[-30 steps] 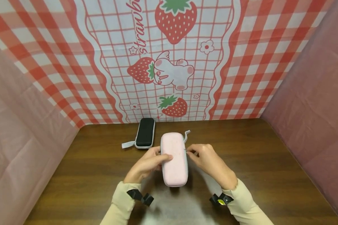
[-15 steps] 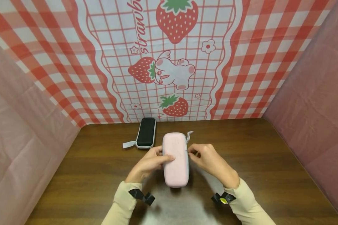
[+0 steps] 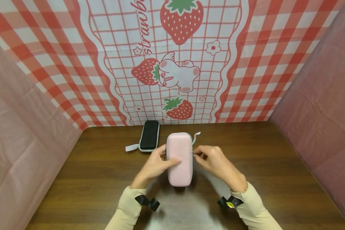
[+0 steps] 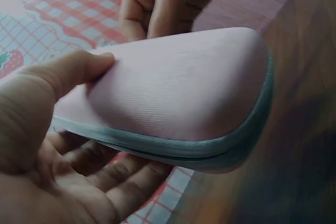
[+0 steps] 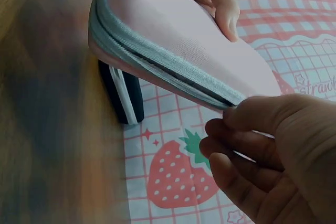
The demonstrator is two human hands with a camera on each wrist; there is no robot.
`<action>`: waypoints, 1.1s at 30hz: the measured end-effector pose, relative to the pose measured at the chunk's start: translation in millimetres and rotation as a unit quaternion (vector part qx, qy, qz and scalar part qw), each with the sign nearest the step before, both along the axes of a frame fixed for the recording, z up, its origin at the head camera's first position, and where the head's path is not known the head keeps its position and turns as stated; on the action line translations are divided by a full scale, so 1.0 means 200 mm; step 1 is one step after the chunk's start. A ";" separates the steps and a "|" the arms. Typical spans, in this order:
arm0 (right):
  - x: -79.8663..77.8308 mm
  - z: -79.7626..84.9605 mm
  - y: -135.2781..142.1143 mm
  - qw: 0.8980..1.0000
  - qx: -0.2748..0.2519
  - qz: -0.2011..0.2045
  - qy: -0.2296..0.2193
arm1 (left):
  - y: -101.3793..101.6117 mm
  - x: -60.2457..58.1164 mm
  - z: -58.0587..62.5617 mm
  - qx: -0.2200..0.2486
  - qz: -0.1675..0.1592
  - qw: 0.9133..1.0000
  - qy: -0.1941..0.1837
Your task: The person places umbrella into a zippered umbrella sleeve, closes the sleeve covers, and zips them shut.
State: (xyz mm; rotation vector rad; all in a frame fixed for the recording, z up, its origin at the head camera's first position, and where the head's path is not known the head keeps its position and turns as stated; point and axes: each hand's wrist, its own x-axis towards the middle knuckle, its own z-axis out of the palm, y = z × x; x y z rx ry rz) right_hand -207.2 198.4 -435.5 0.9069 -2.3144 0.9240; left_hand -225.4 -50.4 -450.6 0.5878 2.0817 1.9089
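Note:
A pink zip case (image 3: 180,175) is held up over the table, tilted toward me. My left hand (image 3: 156,163) grips its left side, thumb across the top face and fingers beneath, as the left wrist view shows. My right hand (image 3: 217,163) pinches the zipper pull at the case's right edge between thumb and forefinger; the pull is mostly hidden by the fingertips. In the right wrist view the grey zipper (image 5: 157,59) shows a narrow dark gap leading up to those fingertips. A grey wrist strap (image 3: 194,139) sticks out from the case's far right side.
Behind the pink case, to the left, a black zip case (image 3: 149,135) with a grey strap (image 3: 132,148) lies on the brown wooden table (image 3: 89,169). A strawberry-print cloth (image 3: 178,73) hangs at the back, with pink cloths on both sides.
Both hands and the pink case have shifted slightly right. The case's near end has risen a little, and the right hand keeps its pinch at the zipper edge. The black case stays put.

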 end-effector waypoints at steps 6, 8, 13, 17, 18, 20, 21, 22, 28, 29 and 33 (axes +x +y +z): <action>0.01 0.03 0.01 1.000 -0.009 0.024 0.018 | -0.01 0.01 0.01 0.003 0.002 0.997 0.072; 0.01 0.04 0.01 0.999 -0.011 0.034 0.026 | -0.02 0.01 0.02 0.004 0.002 0.997 0.083; 0.04 0.07 0.00 0.997 -0.018 0.054 0.052 | -0.02 0.02 0.02 0.012 -0.006 0.995 0.098; 0.05 0.08 -0.01 0.996 -0.021 0.060 0.064 | -0.03 0.02 0.02 0.021 -0.010 0.995 0.092; 0.05 0.08 -0.02 0.996 -0.021 0.059 0.064 | -0.03 0.02 0.02 0.022 -0.011 0.996 0.089; 0.06 0.08 -0.02 0.996 -0.018 0.056 0.062 | -0.03 0.02 0.02 0.025 -0.012 0.996 0.084; 0.06 0.09 -0.02 0.997 -0.017 0.055 0.061 | -0.03 0.02 0.02 0.026 -0.012 0.996 0.083; 0.06 0.09 -0.02 0.997 -0.015 0.052 0.058 | -0.03 0.02 0.02 0.026 -0.012 0.996 0.083; 0.06 0.09 -0.02 0.996 -0.016 0.056 0.063 | -0.03 0.02 0.03 0.019 -0.002 0.996 0.087; 0.06 0.10 -0.02 0.996 -0.016 0.056 0.067 | -0.03 0.02 0.03 0.019 0.000 0.996 0.087; 0.06 0.10 -0.03 0.995 -0.015 0.058 0.074 | -0.03 0.02 0.03 0.026 0.002 0.996 0.083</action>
